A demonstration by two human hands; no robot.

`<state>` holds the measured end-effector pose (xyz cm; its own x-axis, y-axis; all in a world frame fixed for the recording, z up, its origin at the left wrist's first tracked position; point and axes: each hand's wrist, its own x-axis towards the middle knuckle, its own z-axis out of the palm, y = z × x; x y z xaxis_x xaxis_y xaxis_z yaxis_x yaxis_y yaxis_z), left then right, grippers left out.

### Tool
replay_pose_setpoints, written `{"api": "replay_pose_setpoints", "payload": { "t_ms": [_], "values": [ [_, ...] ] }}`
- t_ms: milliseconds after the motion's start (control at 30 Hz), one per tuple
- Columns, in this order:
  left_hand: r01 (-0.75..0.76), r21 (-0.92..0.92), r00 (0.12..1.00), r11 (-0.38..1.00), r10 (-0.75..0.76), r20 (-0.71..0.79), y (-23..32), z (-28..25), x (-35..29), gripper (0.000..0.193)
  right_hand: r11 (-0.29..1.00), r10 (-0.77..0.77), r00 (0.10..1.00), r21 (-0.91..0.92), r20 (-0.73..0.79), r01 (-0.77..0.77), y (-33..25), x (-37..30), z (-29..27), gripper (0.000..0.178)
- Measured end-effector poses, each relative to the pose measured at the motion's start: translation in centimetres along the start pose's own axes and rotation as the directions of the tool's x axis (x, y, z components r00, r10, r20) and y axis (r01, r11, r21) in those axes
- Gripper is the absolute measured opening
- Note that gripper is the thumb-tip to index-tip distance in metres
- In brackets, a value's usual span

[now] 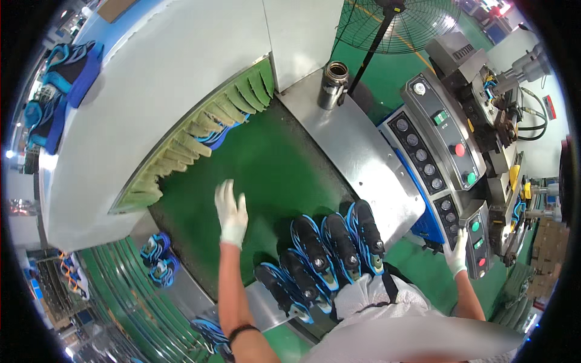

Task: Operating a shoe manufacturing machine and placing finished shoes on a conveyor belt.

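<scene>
My left hand, in a white glove, hovers over the green conveyor belt with its fingers apart and nothing in them. My right hand, gloved too, rests its outstretched fingers against the edge of a machine's control panel, beside a green button. Several black shoes with blue trim, such as this shoe, lie side by side on the belt's near end, close to my body. Beneath the green strip curtain, blue parts of a shoe show; the strips hide the rest.
Left of the curtain stands a large white housing, with blue-and-black shoes on top. A steel flask stands on the metal ledge, near a floor fan. More blue shoes sit by a roller rack.
</scene>
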<state>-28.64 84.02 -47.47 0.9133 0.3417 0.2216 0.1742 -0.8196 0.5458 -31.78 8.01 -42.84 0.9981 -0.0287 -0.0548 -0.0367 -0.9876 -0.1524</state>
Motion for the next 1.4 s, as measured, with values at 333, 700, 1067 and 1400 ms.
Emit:
{"api": "replay_pose_setpoints", "payload": {
  "t_ms": [333,700,1067,1400],
  "values": [
    [-0.140,0.463,0.940,0.875,-0.030,0.341,-8.9,5.6,29.5,0.054,0.846,0.533,0.789,-0.212,0.307,-0.489,0.8,-10.0,0.5,0.082],
    [-0.120,0.559,0.872,0.821,-0.183,0.455,-4.2,7.5,19.5,0.051,0.672,0.565,0.616,0.127,0.549,-0.729,-8.8,-8.6,-0.5,0.069],
    [0.001,-0.083,0.831,0.997,0.045,0.554,13.4,3.8,0.8,0.052,0.647,-0.016,0.909,0.698,0.417,-0.308,-14.3,0.8,0.6,0.067],
    [0.105,-0.817,0.877,0.566,0.335,0.344,41.9,1.7,-1.8,0.064,-0.352,-0.931,0.363,0.307,-0.021,-0.884,-20.6,5.7,-3.3,0.056]
  ]
}}
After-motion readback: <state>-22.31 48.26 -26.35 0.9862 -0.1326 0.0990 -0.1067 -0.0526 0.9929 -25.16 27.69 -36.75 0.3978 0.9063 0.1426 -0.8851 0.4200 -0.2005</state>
